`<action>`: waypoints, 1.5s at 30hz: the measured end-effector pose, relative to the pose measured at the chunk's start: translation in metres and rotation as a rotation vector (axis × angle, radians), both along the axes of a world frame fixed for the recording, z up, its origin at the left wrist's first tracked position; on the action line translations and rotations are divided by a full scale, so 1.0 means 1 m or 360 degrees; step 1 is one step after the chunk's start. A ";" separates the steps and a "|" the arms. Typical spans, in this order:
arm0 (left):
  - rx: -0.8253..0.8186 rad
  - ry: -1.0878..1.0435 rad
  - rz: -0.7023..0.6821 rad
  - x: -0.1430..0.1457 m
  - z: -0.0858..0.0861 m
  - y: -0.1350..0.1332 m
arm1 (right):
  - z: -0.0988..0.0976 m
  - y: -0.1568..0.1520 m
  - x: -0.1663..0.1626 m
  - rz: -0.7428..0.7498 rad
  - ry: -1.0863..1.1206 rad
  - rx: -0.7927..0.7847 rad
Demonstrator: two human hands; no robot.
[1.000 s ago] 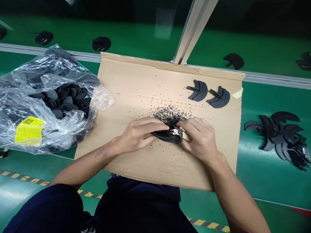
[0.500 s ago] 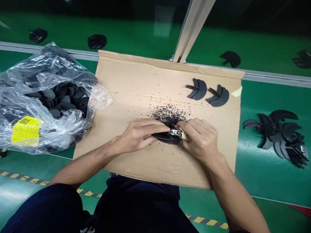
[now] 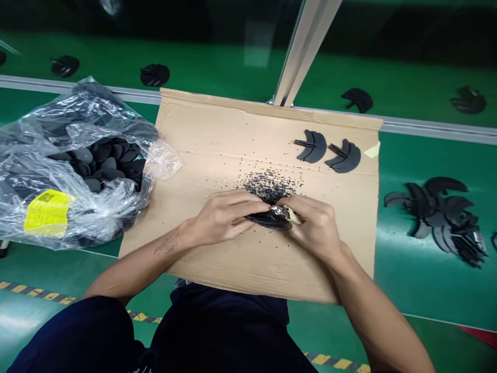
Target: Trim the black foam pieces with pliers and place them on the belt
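My left hand is closed on a flat black curved part, pressing it onto a sheet of brown cardboard. My right hand grips a small metal tool with a pale handle, its tip on the part's upper edge. A heap of tiny black shavings lies just beyond the two hands. At the cardboard's far right lie two finished black crescent parts, side by side.
A clear plastic bag of black oval pieces with a yellow label sits at the left. Several black crescent parts are piled on the green surface at the right. A metal rail crosses behind; more black parts lie on the green belt beyond it.
Both hands have stayed on the black part, with only slight finger shifts at the tool. The view has shifted a little and the parts on the far belt have moved left.
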State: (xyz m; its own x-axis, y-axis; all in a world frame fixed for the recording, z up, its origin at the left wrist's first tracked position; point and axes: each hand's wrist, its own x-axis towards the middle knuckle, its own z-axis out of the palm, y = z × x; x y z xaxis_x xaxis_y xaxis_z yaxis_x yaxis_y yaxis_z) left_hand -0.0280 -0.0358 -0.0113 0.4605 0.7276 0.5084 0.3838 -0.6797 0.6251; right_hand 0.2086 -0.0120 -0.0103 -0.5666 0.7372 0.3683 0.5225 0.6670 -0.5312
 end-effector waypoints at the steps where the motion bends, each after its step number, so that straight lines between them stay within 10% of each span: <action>1: -0.0007 0.0010 0.0012 0.000 0.000 0.000 | -0.001 0.002 0.001 -0.0048 -0.0039 0.0033; 15: -0.0604 -0.0302 0.0100 0.000 0.011 0.012 | -0.006 0.013 0.011 -0.0313 -0.0381 0.0284; 23: -0.0081 0.0509 0.0679 -0.055 0.047 0.147 | -0.004 0.008 0.009 -0.0278 -0.0441 0.0240; 30: -0.0007 0.0856 0.0825 -0.062 0.031 0.228 | -0.002 -0.001 0.005 -0.0332 -0.0469 0.0186; 39: 0.0149 0.0955 0.0202 0.052 0.021 0.186 | 0.006 -0.015 0.004 -0.0235 -0.0580 0.0086; 45: -0.0086 0.0983 0.0256 0.166 0.024 0.227 | 0.011 -0.019 0.004 -0.0086 -0.0627 0.0244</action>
